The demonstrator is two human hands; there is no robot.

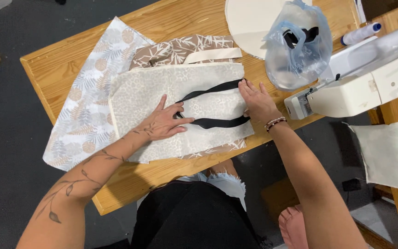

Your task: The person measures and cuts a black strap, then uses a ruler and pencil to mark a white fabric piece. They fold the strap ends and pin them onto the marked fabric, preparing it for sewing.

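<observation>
The left hand [164,122] lies flat with its fingers spread on the pale bag [171,101], a leopard-patterned fabric piece lying on the table [47,69], and its fingertips press down on the bend of the black strap [213,103]. The strap runs in a loop across the right half of the bag, both ends reaching the bag's right edge. There the right hand [256,101] rests palm down, fingers close together, holding the strap ends against the edge; whether the thumb pinches the lower end or only lies on it is hard to tell, since the hand covers that spot. To do this well, it seems wise to keep both strap ends square to the edge and equally far from the bag's middle, the loop free of any twist, and the left hand pressing so the fabric underneath does not creep. The bag sits on top of other pieces: a brown leaf-print cloth [176,48] with a cream strap [213,55] peeks out above it, and a grey leaf-print cloth [88,87] spreads out to the left. These layers could slide against one another, so a firm, even press looks better than a push sideways. Near the right hand stand a clear plastic bag [295,46] with dark straps inside and a white sewing machine [360,83], just beside the bag's edge.
</observation>
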